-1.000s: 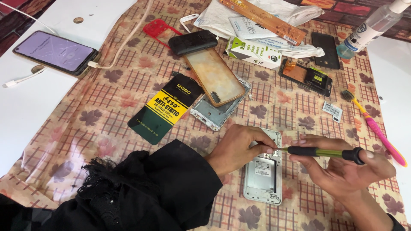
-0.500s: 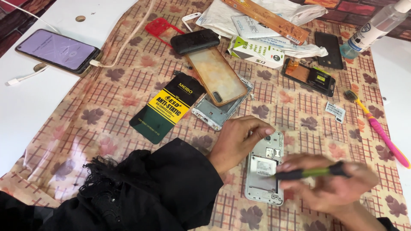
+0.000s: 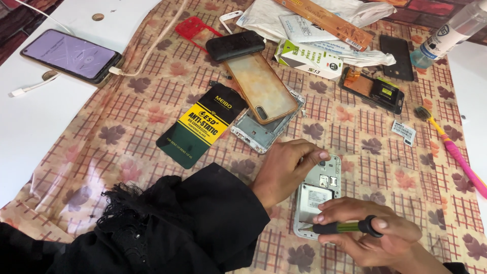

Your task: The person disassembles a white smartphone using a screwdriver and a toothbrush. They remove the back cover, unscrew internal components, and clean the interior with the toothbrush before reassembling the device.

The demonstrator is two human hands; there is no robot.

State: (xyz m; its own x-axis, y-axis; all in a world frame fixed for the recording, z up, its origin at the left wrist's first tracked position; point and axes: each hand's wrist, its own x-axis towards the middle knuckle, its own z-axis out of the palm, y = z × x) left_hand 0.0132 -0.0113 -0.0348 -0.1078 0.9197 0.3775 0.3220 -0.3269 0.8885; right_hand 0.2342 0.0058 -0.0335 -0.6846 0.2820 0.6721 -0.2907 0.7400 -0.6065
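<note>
Opened phone held down near the cloth's near edge

The opened phone (image 3: 318, 195), back cover off and silver frame showing, lies on the cloth (image 3: 127, 147) close to its near edge, right of centre. The left hand (image 3: 284, 170) rests on the phone's left side, its fingers curled over the upper end and pressing it flat. The right hand (image 3: 373, 238) is closed around a screwdriver (image 3: 345, 227) with a black and green handle; the fingers pinch the shaft and the tip points left, over the phone's lower end.

Just beyond the left hand lies a bare metal frame (image 3: 258, 129), with an orange-tinted case (image 3: 261, 86) lying partly over it. Left of these sits a black and yellow packet (image 3: 203, 124). A black phone (image 3: 234, 45) and a red frame (image 3: 193, 28) lie toward the far edge. A pink toothbrush (image 3: 451, 149) lies along the cloth's right edge. At the far left corner a lit phone (image 3: 71, 55) rests on the white tabletop (image 3: 30, 122), off the cloth
</note>
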